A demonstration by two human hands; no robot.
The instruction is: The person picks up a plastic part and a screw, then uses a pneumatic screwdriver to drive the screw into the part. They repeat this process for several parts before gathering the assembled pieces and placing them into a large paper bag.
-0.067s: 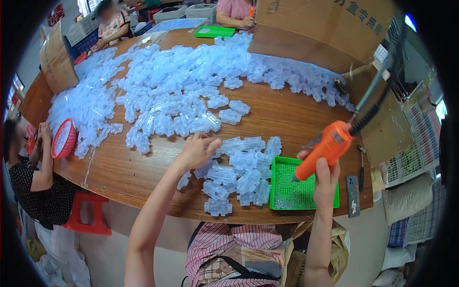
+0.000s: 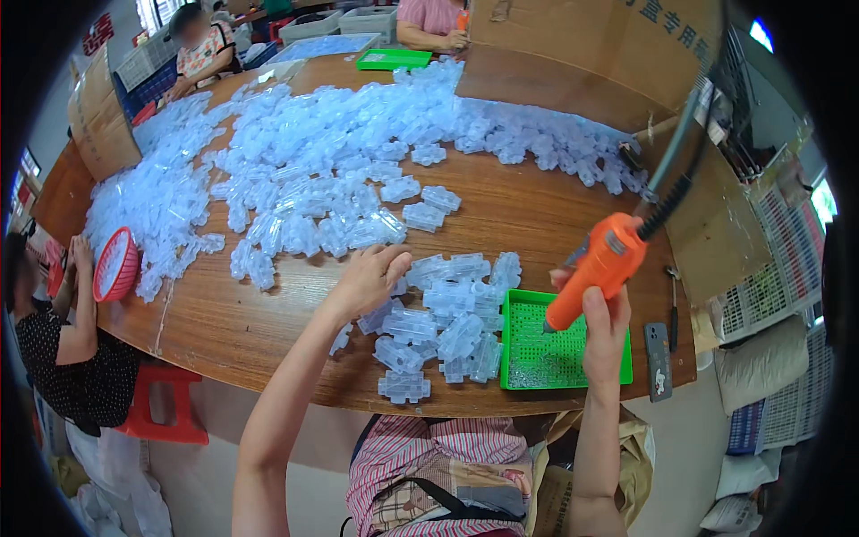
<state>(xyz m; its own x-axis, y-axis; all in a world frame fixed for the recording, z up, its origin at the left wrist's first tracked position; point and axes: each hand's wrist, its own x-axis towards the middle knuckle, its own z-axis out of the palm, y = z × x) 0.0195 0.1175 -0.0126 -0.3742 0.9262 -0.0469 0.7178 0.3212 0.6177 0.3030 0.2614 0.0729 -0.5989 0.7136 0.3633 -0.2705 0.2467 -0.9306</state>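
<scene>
My right hand (image 2: pixel 604 336) grips an orange electric screwdriver (image 2: pixel 601 264), its cable rising from the top end. The screwdriver's tip points down and left over a green perforated tray (image 2: pixel 506 358), where many tiny shiny pieces, too small to name, lie near the front. My left hand (image 2: pixel 367 285) reaches over the table with loosely bent fingers apart, and nothing shows in it. It hovers between a small heap of clear plastic housings (image 2: pixel 461 300) on its right and a large spread of the same housings (image 2: pixel 331 134) beyond. Its fingertips are partly hidden.
A cardboard box (image 2: pixel 582 63) stands at the back right. Near the right table edge lie a phone-shaped grey object (image 2: pixel 659 362) and a thin dark-handled tool (image 2: pixel 673 304). At the left, a person (image 2: pixel 67 349) sits beside a red basket (image 2: pixel 116 264). More people work at the far side.
The whole view shifts slightly left. My right hand and the screwdriver move slightly with it, the tip still over the tray. My left hand stays near the small heap.
</scene>
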